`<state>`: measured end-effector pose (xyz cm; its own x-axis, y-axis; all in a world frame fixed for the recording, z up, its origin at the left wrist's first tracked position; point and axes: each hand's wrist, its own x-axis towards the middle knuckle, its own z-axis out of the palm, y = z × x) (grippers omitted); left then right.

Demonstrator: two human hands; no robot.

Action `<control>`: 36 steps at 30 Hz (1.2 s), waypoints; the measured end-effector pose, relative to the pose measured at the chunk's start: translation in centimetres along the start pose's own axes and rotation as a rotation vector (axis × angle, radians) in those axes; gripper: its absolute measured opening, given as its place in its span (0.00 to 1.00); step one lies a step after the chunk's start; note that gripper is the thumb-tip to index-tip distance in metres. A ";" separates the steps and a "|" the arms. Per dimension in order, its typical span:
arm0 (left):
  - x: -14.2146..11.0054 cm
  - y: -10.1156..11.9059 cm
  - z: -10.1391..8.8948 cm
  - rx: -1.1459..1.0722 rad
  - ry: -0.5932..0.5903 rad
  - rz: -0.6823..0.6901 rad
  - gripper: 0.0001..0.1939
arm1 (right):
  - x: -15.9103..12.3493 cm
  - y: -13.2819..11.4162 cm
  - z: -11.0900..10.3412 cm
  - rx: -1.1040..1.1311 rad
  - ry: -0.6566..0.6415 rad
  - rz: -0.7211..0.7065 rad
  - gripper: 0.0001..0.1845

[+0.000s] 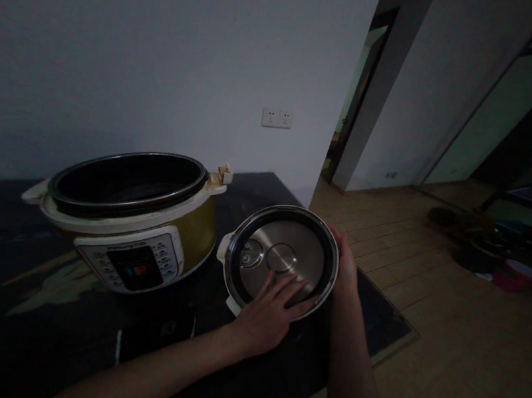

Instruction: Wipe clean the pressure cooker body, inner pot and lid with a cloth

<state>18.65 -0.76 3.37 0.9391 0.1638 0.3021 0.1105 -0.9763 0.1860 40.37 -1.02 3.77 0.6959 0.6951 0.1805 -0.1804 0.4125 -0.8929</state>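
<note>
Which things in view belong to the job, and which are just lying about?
Likely job: lid, left hand on its inner face, right hand at its rim; open cooker.
Apart: wall sockets; pink tub on the floor.

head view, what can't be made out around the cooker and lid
Cooker, head view: inside bottom hidden by near wall and shadow.
Lid, head view: outer face turned away, hidden by itself.
Right grip, head view: fingers partly behind the lid's rim.
Panel, head view: small print, too small and dim.
Arms, head view: upper parts cut off by the bottom edge.
</note>
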 end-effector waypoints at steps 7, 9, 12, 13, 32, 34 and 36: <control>0.5 0.1 0.0 -0.041 -0.033 -0.025 0.38 | 0.2 -0.4 -0.5 0.003 -0.073 0.014 0.19; 0.5 -0.1 0.0 -0.067 -0.031 -0.029 0.40 | 0.0 -0.5 -0.4 -0.048 -0.077 0.002 0.21; 0.5 -0.1 -0.1 -0.086 -0.018 -0.045 0.41 | -0.2 -0.8 -0.2 -0.089 -0.084 -0.023 0.23; 0.5 -0.1 -0.2 -0.080 -0.014 -0.051 0.40 | -0.3 -0.9 -0.2 -0.086 -0.079 -0.028 0.22; 0.3 0.3 -2.8 0.020 0.017 -0.070 0.27 | -0.2 -1.0 -0.7 -0.038 0.066 0.027 0.18; 0.2 0.2 -3.2 -0.002 0.015 -0.078 0.26 | -0.1 -0.8 -0.8 -0.019 0.068 0.036 0.18; 0.1 0.1 -3.5 -0.019 0.005 -0.081 0.26 | 0.1 -0.6 -0.9 -0.009 0.062 0.042 0.19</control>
<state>17.62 -0.32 6.74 0.9257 0.2426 0.2901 0.1795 -0.9571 0.2276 41.16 -1.76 3.90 0.7297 0.6737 0.1175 -0.2039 0.3783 -0.9029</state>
